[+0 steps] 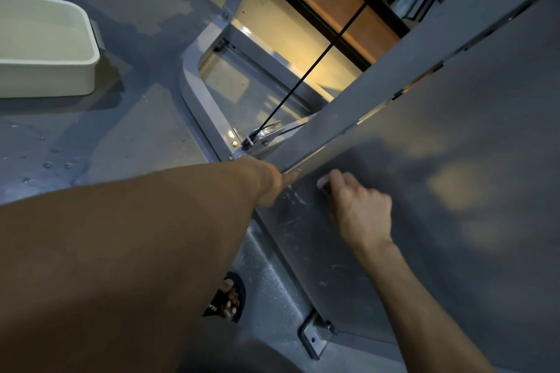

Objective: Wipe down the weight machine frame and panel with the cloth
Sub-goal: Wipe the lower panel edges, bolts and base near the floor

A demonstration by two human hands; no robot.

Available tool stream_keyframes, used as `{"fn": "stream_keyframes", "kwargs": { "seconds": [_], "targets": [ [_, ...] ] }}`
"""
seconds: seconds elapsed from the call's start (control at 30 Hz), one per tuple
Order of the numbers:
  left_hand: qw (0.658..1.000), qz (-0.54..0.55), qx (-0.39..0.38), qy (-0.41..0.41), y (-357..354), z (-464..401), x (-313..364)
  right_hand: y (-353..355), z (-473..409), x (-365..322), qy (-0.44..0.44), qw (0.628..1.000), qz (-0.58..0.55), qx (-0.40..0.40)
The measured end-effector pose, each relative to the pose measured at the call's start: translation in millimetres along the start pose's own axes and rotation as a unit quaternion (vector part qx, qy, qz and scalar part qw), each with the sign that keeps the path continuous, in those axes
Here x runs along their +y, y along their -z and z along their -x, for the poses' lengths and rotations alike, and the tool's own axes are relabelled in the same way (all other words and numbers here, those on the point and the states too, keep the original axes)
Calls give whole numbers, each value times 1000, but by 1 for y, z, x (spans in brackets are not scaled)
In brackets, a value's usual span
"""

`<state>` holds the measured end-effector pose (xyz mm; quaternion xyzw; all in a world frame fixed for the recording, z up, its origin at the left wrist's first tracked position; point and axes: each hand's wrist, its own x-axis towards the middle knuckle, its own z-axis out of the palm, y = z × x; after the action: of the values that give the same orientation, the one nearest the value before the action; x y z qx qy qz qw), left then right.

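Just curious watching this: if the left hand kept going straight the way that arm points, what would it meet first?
Probably the slanted frame bar of the machine: the left hand already seems to reach its lower edge, though the fingers are hidden.

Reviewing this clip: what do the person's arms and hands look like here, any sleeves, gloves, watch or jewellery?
Both forearms are bare, with no sleeves in view. The right hand wears no glove, ring or watch. The left hand is mostly hidden behind the frame edge; its wrist shows no band.

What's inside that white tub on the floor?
The white tub shows only bare pale walls inside. Its near wall hides the bottom, so water or anything lying low there cannot be seen.
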<state>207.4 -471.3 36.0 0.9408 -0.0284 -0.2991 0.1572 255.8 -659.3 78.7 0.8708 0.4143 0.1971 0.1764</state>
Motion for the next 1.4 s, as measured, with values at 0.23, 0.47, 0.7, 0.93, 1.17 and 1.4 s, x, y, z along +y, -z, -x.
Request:
{"fn": "stream_keyframes", "kwargs": {
  "seconds": [0.23, 0.47, 0.7, 0.93, 1.17, 1.4],
  "targets": [
    [1000, 5, -10, 13, -3, -3, 0, 40, -28, 24, -84, 984, -16, 157],
    [1000, 12, 2, 4, 0, -1, 4, -24, -15, -22, -8, 1000, 3, 17],
    [1000, 15, 1, -1, 3, 4, 2, -37, 2, -25, 8, 998, 17, -62],
    [1000, 20, 11, -3, 2, 5, 2, 33, -13, 28, -27, 991, -15, 128],
    [1000, -1, -10, 7, -1, -1, 1, 14, -10, 9, -44, 996, 13, 78],
    [1000, -1, -6, 8, 1, 2, 5, -19, 15, -5, 13, 1000, 14, -8]
  ]
}}
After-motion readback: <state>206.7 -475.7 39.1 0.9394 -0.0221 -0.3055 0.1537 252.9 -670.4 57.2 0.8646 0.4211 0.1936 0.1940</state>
